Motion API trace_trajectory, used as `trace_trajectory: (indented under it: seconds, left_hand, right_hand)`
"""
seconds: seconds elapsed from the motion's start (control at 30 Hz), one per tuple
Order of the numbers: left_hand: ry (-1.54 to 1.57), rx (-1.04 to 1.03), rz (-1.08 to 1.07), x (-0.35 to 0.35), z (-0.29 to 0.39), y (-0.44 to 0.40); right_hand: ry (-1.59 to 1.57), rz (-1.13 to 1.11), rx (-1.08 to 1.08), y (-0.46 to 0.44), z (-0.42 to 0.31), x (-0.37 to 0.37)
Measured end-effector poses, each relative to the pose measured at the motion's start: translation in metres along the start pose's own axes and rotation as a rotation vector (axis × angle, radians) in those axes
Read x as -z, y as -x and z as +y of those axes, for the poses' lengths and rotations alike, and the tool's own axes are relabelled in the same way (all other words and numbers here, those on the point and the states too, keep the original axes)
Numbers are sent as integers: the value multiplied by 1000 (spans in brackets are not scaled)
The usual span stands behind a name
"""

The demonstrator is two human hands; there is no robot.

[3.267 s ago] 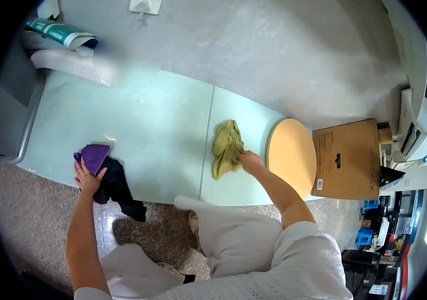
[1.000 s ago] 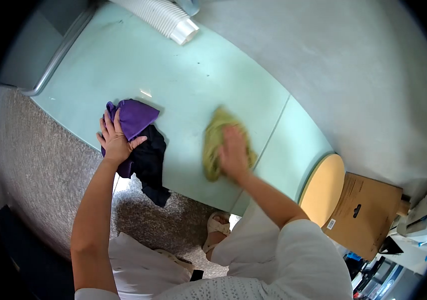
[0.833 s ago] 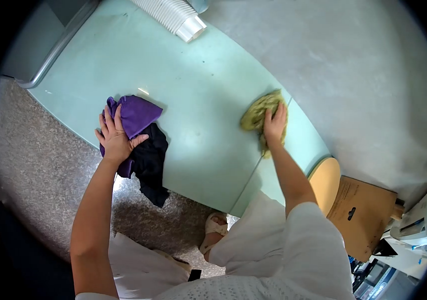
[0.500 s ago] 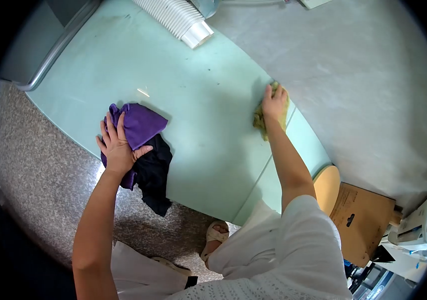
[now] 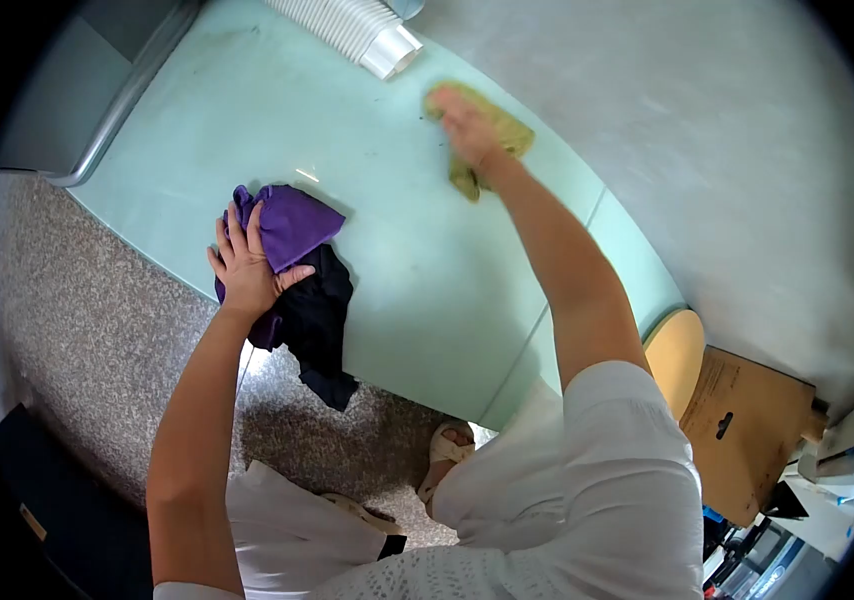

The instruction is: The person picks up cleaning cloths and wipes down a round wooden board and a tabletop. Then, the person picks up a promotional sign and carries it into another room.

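Note:
My left hand [image 5: 249,275] rests with spread fingers on a shiny purple cloth [image 5: 292,225] near the front left edge of the table. Beneath and beside it, a black cloth [image 5: 319,325] hangs partly over that edge. At the far side, my right hand [image 5: 467,125] presses a yellow-green cleaning cloth [image 5: 512,130] against the pale green tabletop [image 5: 397,290]. Motion blurs its fingers, which look stretched over the cloth. Part of the cloth sticks out past the hand on both sides.
A white ribbed hose [image 5: 347,30] lies at the table's far end. A metal-railed grey panel [image 5: 67,110] stands at the left. On the right are a round wooden board [image 5: 677,355], a cardboard box [image 5: 747,430] and a grey wall [image 5: 727,150]. My sandalled foot [image 5: 452,440] is on the floor below.
My right hand has swept the yellow-green cloth away from me and leftward, towards the hose. The left hand stays on the purple cloth, while the whole view has shifted slightly.

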State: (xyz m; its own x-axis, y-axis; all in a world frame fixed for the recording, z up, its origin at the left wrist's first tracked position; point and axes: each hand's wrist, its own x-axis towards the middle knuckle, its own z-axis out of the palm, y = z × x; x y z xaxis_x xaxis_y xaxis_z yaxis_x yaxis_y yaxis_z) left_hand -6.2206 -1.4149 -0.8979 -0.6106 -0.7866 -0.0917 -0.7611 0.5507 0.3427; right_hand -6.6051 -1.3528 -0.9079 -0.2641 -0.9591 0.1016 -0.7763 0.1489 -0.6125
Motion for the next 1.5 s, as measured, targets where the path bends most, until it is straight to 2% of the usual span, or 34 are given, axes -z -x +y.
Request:
trace_trajectory:
  seconds: [0.07,0.2,0.3,0.37,0.47,0.5,0.53,0.6,0.67,0.73,0.8,0.87,0.97,1.1,1.23,1.3,1.33,1.4,1.43,1.5]
  left_hand:
    - [2,-12,15,-1,-3,-1]
    - [-4,2,-2,-1,-3,-2]
    - [26,-21,50,-1,-2,-2]
    - [78,-36,206,0,5,7]
    - [226,6,337,20,54,52]
    - [273,38,192,21,72,71]
    - [163,30,77,15,81,85]
    - [-93,-102,44,12,71,93]
    - [-45,-181,159,11,38,79]
    - [97,-275,172,32,2,64]
    - [239,-263,200,45,-29,53]
    - [416,-216,143,53,-44,45]
    - [464,-205,237,39,-45,36]
    - [348,-120,251,27,-46,31]
    - [273,-138,233,28,-43,32]
    - [215,-115,253,29,-33,36]
    - [202,-78,198,25,-30,41]
    - [140,83,54,32,-13,46]
    - [155,106,-29,32,-13,44]
    - [112,120,-17,23,-14,40]
  right_hand:
    - [51,-56,196,38,-43,-9]
    - [57,-217,307,133,-112,-29]
    - [63,-310,272,209,-165,-39]
    - [91,-354,225,241,-190,-50]
    - [105,-285,187,263,-200,-60]
    - [123,-308,193,270,-199,-60]
    - [139,-330,200,276,-198,-59]
    - [197,-406,239,291,-192,-53]
    - [286,-513,302,318,-174,-30]
    - [289,-606,326,336,-162,-4]
    - [289,-647,346,340,-161,-2]
    - [291,-629,352,336,-163,-7]
    - [233,-661,439,299,-175,-23]
    - [272,-430,401,205,-198,-72]
    - [149,-407,456,170,-182,-73]
    - [234,-391,476,132,-169,-66]
    - [382,-224,403,107,-151,-60]
    - [265,0,176,53,-96,-45]
    - [471,-21,85,29,-65,-42]
    - [436,-1,-113,11,-54,-26]
